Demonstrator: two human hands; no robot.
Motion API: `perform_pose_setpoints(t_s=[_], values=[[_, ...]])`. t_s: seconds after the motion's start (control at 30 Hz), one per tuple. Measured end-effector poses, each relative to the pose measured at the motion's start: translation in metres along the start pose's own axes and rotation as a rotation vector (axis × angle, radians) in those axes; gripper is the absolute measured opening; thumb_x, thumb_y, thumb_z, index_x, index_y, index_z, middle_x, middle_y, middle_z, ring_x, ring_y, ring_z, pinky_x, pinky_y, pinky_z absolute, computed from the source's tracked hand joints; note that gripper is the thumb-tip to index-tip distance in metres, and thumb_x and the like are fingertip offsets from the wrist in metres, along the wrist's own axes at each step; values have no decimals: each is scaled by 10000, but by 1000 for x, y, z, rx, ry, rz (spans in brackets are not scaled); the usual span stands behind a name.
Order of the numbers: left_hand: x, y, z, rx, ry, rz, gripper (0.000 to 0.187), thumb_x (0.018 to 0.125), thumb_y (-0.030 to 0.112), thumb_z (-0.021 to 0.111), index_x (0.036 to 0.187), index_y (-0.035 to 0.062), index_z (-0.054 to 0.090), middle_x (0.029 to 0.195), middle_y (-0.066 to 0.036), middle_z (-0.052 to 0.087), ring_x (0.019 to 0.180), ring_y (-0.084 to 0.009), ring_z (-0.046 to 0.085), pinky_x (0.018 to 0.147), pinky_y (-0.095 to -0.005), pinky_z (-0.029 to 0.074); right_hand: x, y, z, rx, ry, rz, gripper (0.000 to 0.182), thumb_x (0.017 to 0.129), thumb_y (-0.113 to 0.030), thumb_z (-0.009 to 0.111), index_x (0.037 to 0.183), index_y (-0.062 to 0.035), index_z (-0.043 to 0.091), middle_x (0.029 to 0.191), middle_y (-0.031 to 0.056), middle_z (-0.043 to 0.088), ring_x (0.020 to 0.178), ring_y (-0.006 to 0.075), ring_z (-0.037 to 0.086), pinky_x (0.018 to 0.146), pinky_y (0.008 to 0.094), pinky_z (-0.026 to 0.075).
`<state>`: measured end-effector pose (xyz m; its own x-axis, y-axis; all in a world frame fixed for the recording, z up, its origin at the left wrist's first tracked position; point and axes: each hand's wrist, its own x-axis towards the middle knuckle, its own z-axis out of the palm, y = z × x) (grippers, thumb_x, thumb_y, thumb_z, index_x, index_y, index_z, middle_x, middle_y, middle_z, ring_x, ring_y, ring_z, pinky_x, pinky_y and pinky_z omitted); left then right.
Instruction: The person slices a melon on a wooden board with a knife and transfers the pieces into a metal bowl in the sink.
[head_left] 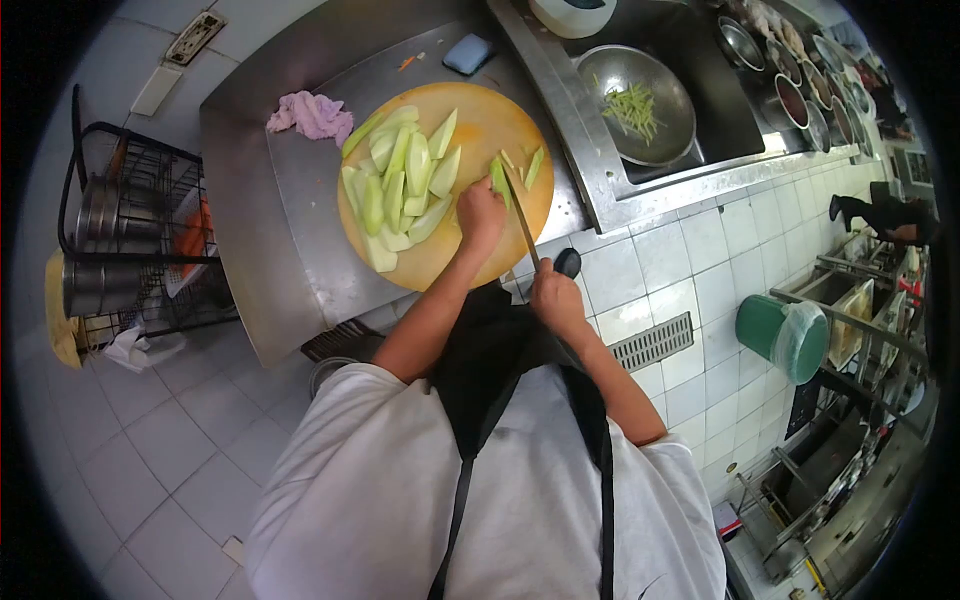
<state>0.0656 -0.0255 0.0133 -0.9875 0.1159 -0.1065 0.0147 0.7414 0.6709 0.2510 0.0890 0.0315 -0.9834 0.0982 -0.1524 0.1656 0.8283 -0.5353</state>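
A round wooden cutting board (465, 100) lies on the steel counter, with a heap of pale green, peeled vegetable wedges (405, 180) on its left half. My left hand (482, 212) is closed on a green vegetable wedge (498, 178) near the board's right side. In my right hand (558, 300) is the handle of a kitchen knife (522, 215). Its blade points away from me and lies against the right side of that wedge. A few thin cut pieces (535, 165) rest just right of the blade.
A metal bowl (675, 95) with green strips stands in the sink (690, 25) at the right. Behind the board lies a blue sponge (467, 54); a pink cloth (312, 115) is at its left. A wire rack (140, 215) with pots stands left, a green bin (765, 325) right.
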Motion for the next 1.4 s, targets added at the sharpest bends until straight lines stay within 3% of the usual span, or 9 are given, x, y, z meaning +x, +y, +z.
perform_pose_setpoints(t_s=[0.17,0.27,0.47,0.57,0.87,1.4], values=[[0,-15,10,-215,61,29,254,804,27,691,1057,8,706,886,-184,704,824,-362,702,767,-466,550,2,6,9,29,-7,27,141,953,-111,573,955,14,509,656,266,640,626,467,657,563,567,524],[1,-16,12,-198,163,59,340,791,45,735,1126,9,688,1027,-183,694,840,-342,705,782,-440,557,1,4,-4,4,16,-19,126,954,-103,551,955,13,502,663,262,648,616,450,667,561,550,533],[-8,-7,3,-221,142,43,412,803,75,759,1195,1,655,1194,-177,640,1014,-342,673,868,-433,550,10,-1,-36,-81,-11,-19,121,965,-106,537,936,7,504,653,257,649,612,441,673,561,541,541],[-17,-10,5,-87,200,167,433,807,66,763,1221,-8,662,1209,-161,650,1017,-313,690,828,-404,569,18,-6,-48,-121,-20,-71,115,953,-93,544,921,9,502,645,254,649,599,431,674,555,529,545],[-20,-12,4,-122,147,161,371,811,48,746,1173,-25,705,1256,-158,642,1096,-357,655,947,-424,525,28,-8,-48,-165,-36,-96,91,927,-66,537,922,22,514,635,239,652,590,415,682,537,508,551],[-19,-20,4,-114,89,159,420,788,37,770,1194,-39,695,1295,-167,638,1148,-351,643,963,-410,527,46,-18,-40,-215,-134,-49,93,894,-32,522,966,26,512,712,252,683,668,417,709,608,505,568]])
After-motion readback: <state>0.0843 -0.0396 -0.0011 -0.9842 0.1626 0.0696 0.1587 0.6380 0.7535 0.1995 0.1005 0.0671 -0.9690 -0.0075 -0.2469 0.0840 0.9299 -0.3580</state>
